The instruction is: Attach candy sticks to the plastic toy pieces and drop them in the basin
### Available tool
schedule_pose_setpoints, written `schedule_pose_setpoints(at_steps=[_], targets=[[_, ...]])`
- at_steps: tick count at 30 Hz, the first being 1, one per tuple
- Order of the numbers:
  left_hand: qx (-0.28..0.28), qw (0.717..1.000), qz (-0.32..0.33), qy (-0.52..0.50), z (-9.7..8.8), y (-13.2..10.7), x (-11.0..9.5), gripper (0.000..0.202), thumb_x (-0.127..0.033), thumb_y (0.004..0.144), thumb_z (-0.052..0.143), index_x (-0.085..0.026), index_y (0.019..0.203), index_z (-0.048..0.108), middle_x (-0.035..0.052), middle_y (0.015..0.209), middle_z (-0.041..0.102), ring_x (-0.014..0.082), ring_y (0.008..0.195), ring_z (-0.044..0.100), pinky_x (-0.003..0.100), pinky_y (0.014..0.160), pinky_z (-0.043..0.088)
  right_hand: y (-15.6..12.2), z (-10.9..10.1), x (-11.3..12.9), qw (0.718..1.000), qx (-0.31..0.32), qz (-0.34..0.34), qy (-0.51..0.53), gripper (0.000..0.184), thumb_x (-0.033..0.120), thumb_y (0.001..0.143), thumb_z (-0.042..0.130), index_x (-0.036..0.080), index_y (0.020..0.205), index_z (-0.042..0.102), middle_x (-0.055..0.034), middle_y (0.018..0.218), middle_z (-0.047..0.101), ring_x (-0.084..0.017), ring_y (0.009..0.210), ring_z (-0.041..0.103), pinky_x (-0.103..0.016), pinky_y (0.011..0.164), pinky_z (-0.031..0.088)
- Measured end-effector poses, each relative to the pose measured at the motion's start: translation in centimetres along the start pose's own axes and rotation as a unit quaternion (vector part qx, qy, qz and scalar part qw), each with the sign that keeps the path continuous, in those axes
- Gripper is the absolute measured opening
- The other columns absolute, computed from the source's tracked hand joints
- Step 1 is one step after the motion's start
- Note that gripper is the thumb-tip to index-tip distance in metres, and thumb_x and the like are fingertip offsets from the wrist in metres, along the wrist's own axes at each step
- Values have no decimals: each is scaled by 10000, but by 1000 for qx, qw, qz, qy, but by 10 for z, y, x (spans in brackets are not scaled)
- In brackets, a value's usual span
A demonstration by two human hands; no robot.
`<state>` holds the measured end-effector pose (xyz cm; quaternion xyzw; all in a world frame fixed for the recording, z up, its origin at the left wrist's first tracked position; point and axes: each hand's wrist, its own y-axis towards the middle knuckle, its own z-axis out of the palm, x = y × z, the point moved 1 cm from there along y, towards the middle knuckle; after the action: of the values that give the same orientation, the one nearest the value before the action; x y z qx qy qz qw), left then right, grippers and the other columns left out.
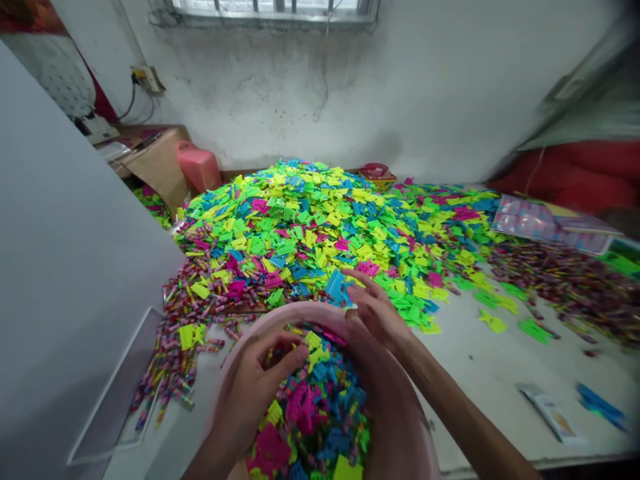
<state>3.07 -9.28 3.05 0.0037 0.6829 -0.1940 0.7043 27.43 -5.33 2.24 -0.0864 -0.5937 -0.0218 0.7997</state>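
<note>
"Pink tub [400, 417], nearest you: contents?"

"Magenta pieces [303, 407], with blue, green and yellow ones, and small wrapped sticks among them."

"Your left hand [253, 377]?"

"Within the tub's mouth, fingers curled. One yellow piece [316, 352], just beside the thumb tip; whether that grip has hold of it, I cannot tell."

"Your right hand [377, 312]?"

"Over the far rim; grip closed on the edge of one blue piece [335, 289]."

"Beyond your hands?"

"White worktop [475, 373]. Loose sticks [175, 353] to your left; a darker spread [565, 280] of them to your right. Between: one broad heap [310, 217] of flat pieces, chiefly yellow and green."

"Farthest from you?"

"One red jug [199, 168], behind the heap's left end; stained white wall [435, 87]; barred window [295, 7]."
</note>
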Motion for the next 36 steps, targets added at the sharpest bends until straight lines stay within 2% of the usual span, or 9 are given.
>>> schedule_pose_setpoints(at_steps=[4,7,11,13,15,19,25,31,36], targets=[[-8,997,44,-66,2,0,-5,314,-426,832,781,-208,848,556,-101,594,444,24,420,338,137,380,238,-34,23,2,996,29,69,51,419,297,625,915,249,1017,775,-4,852,727,-165,688,670,-257,566,550],[-24,993,81,-77,1,-1,-11,379,-396,849,770,-209,769,450,-109,592,478,13,367,334,143,361,230,-49,31,3,994,69,77,27,338,288,627,920,243,930,776,8,806,725,-161,659,653,-253,549,545],[-2,992,117,-40,-2,-1,-19,201,-395,917,689,-221,1003,637,-64,695,589,23,393,389,156,372,263,-61,33,8,990,121,65,-13,285,341,777,834,247,1041,780,-34,1015,759,-187,826,698,-252,647,580],[20,991,130,-16,-3,0,-22,283,-406,950,638,-240,1174,690,-35,725,605,40,446,412,165,404,301,-65,34,10,988,139,60,-33,340,348,825,798,269,1153,757,-44,1080,750,-208,914,704,-267,695,599],[22,990,138,13,-2,1,-23,309,-420,942,646,-240,1179,730,-24,688,589,56,477,409,171,418,305,-68,35,11,987,148,58,-39,332,355,838,785,278,1160,752,-46,1071,744,-225,913,707,-300,684,622],[9,990,134,44,0,3,-24,264,-424,877,725,-213,1027,777,-21,622,575,70,468,415,184,402,286,-73,39,13,986,148,51,-51,331,373,834,779,266,1146,752,-59,1134,733,-233,879,714,-339,664,645],[-37,991,130,-17,2,3,-22,282,-451,926,660,-182,846,689,-56,505,542,45,382,374,172,382,239,-76,41,18,988,121,14,-94,316,388,843,764,247,1125,768,-74,1134,747,-223,811,715,-328,657,616],[-84,982,164,-38,5,4,-23,232,-411,910,689,-182,945,711,-49,547,582,57,416,453,170,409,318,-76,41,15,978,113,-26,-175,236,423,867,743,277,1049,777,-34,994,761,-233,904,701,-320,743,573],[-48,990,132,19,6,3,-20,268,-419,822,784,-171,868,693,-20,651,665,46,433,434,165,404,332,-77,44,13,978,106,-25,-178,258,443,874,733,260,1056,754,-32,1044,764,-233,924,696,-306,754,557]])
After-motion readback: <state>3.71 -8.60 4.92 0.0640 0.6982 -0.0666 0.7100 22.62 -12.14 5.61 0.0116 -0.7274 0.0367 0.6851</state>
